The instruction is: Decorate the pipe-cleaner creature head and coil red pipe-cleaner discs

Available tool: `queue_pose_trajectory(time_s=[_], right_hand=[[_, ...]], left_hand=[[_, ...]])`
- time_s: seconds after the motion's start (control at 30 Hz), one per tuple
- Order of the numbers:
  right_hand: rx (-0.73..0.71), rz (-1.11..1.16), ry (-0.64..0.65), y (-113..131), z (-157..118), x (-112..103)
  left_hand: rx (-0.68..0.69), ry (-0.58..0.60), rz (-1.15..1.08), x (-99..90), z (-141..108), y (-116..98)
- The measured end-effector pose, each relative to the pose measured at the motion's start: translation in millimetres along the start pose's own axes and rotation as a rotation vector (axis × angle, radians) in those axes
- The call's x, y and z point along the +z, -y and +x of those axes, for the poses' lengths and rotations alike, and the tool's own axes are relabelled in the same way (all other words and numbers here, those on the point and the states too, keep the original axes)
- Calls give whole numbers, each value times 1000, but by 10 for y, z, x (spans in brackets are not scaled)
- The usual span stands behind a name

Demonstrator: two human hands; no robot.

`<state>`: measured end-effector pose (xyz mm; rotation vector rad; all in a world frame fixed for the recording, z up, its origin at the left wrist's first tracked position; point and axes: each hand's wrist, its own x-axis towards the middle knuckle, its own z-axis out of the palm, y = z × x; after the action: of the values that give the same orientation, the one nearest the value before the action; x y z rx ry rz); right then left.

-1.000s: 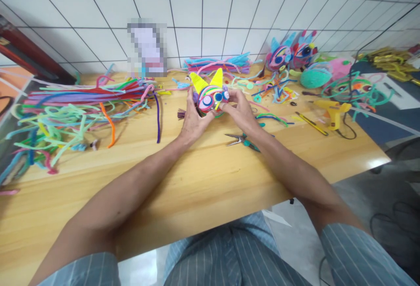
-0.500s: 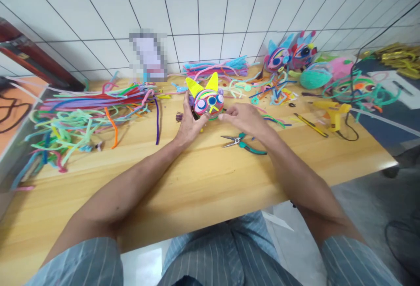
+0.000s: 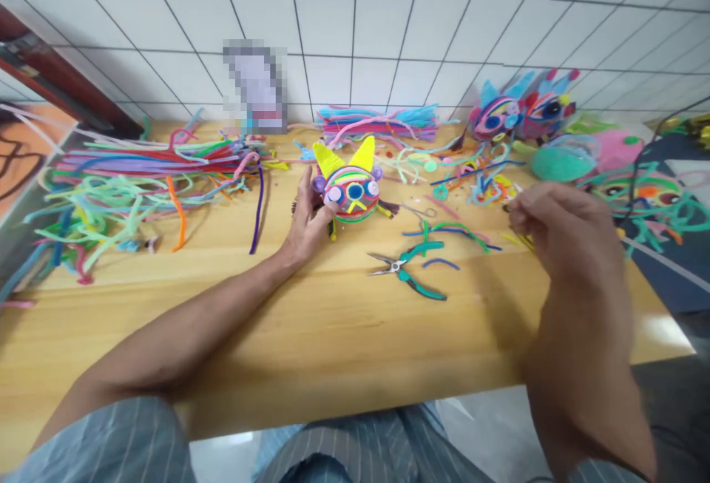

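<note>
My left hand (image 3: pixel 308 228) grips a round pipe-cleaner doll (image 3: pixel 356 198) by its left side. The doll has yellow pointed ears, blue and pink button-like eyes, a yellow cross-shaped nose and purple side tufts. My right hand (image 3: pixel 560 228) is raised over the right part of the table, apart from the doll, its fingers pinched together. What they hold, if anything, I cannot make out. Between the hands lie green-handled pliers (image 3: pixel 396 266) with jaws parted, a small blue pipe-cleaner piece (image 3: pixel 441 263) and crossed green and blue pipe cleaners (image 3: pixel 452 230).
Loose pipe cleaners (image 3: pixel 122 209) are heaped on the left, and a pink and blue bundle (image 3: pixel 377 124) lies by the tiled wall. Finished dolls (image 3: pixel 495 117) stand at the back right. A green and pink plush-like item (image 3: pixel 563 157) and a face-like piece (image 3: pixel 646 194) sit farther right.
My right hand has left the doll and moved right, rising over the spot where the glue gun and cutter lay. My left hand still holds the doll. The view has shifted slightly.
</note>
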<state>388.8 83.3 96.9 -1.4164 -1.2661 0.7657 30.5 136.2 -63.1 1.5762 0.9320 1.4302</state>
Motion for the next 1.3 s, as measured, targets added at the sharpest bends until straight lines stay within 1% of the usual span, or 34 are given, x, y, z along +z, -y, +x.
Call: queue_pose_trajectory(time_s=[0.03, 0.07, 0.13, 0.2, 0.23, 0.3, 0.37, 0.43, 0.5, 0.57, 0.67, 0.73, 0.8, 0.83, 0.9, 1.03, 1.07, 1.1, 1.13, 1.2, 1.3], right_hand=[[9, -67, -84, -88, 39, -96], [22, -150, -141, -171, 66, -160], [44, -335, -191, -293, 82, -209], [21, -479, -181, -349, 61, -184], [-8, -525, -157, -360, 42, -152], [-91, -547, -101, -377, -2, -48], [-174, -529, 7, -415, -52, 110], [-227, -540, 137, -468, -109, 321], [-234, -618, 255, -507, -175, 575], [-248, -773, 363, -508, -251, 854], [-258, -1003, 411, -452, -379, 1277], [-245, -1042, 413, -406, -457, 1511], [-234, -1032, 417, -359, -501, 1645], [-228, -1030, 408, -328, -504, 1657], [-208, -1046, 338, -235, -474, 1560], [-161, -1053, 74, 38, -347, 1068], [-160, -1038, 36, 85, -320, 955], [-164, -1006, 25, 108, -300, 869], [-173, -967, 38, 103, -289, 815], [-189, -885, 117, 18, -293, 809], [-196, -823, 268, -177, -360, 1000]], left_hand=[[-16, -32, -9, 7, -7, -5], [-32, -65, -8, 12, -10, -15], [-55, -112, 14, 20, -8, -48], [-69, -120, 39, 23, 3, -84], [-77, -114, 46, 23, 10, -101], [-91, -102, 55, 25, 26, -126], [-104, -105, 60, 31, 40, -143], [-119, -114, 56, 44, 55, -159], [-129, -113, 39, 65, 70, -176], [-120, -114, 14, 90, 84, -195], [-91, -123, -11, 124, 98, -222], [-89, -120, -29, 136, 106, -235], [-103, -115, -56, 138, 118, -235], [-111, -118, -67, 137, 125, -231], [-117, -140, -80, 134, 143, -213], [-67, -178, -141, 129, 174, -173], [-51, -177, -157, 128, 178, -164], [-42, -177, -164, 127, 180, -156], [-42, -178, -161, 127, 180, -147], [-63, -185, -136, 131, 178, -129], [-82, -211, -115, 146, 172, -107]])
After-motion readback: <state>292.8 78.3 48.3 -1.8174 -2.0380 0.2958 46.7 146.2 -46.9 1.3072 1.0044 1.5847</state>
